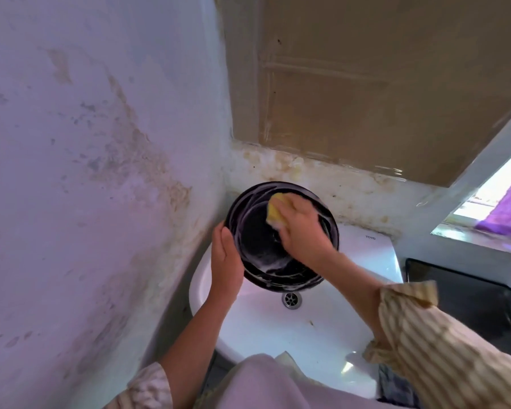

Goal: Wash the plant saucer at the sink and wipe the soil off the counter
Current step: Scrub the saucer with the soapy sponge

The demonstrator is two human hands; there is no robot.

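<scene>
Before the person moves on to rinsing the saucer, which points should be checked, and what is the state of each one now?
1. Saucer held firmly: ok, the left hand grips its left rim.
2. Saucer over the sink: ok, it is tilted above the basin.
3. Inside soaped: ok, suds streak the dark surface under the sponge in the right hand.
4. Soil fully loosened: cannot tell, foam covers it.
5. Drain open: ok, no plug is visible.
6. Water running: cannot tell, the tap is not in view.
</scene>
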